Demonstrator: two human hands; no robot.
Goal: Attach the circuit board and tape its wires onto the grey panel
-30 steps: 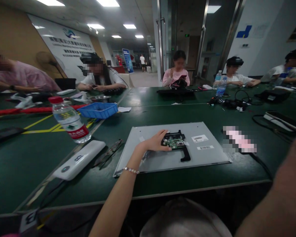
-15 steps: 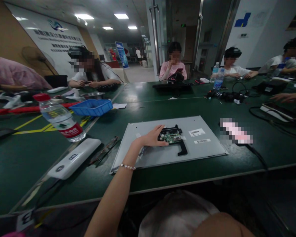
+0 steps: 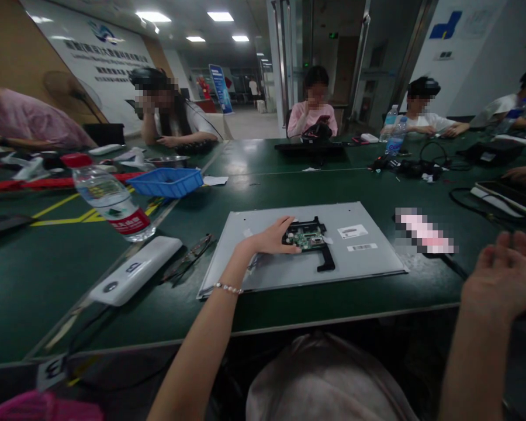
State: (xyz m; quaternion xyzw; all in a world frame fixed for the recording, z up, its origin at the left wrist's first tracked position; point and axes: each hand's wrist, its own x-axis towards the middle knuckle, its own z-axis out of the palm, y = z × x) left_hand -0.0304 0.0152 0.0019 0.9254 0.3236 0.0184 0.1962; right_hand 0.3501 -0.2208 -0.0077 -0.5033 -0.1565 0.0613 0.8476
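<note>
A flat grey display panel (image 3: 284, 275) lies on the green table, with white labels on the right part of its upward face. On it sits a black plastic bracket (image 3: 326, 259) beside a small green circuit board (image 3: 309, 240). My left hand (image 3: 274, 237) spans the bracket's left end, thumb on the near side and fingers on the far side; its grip is partly hidden. My right hand (image 3: 502, 280) is raised at the right, above the table's front edge. Its fingers are apart, and nothing shows in it.
Left of the panel are eyeglasses (image 3: 188, 257), a white power bank (image 3: 135, 272), a water bottle (image 3: 114, 204) and a blue tray (image 3: 166, 182). A pink blurred object with a cable (image 3: 425, 231) lies to the right. Several people sit around the table.
My right hand has come into view at the right. My left hand stays on the bracket. The whole view has shifted slightly.
</note>
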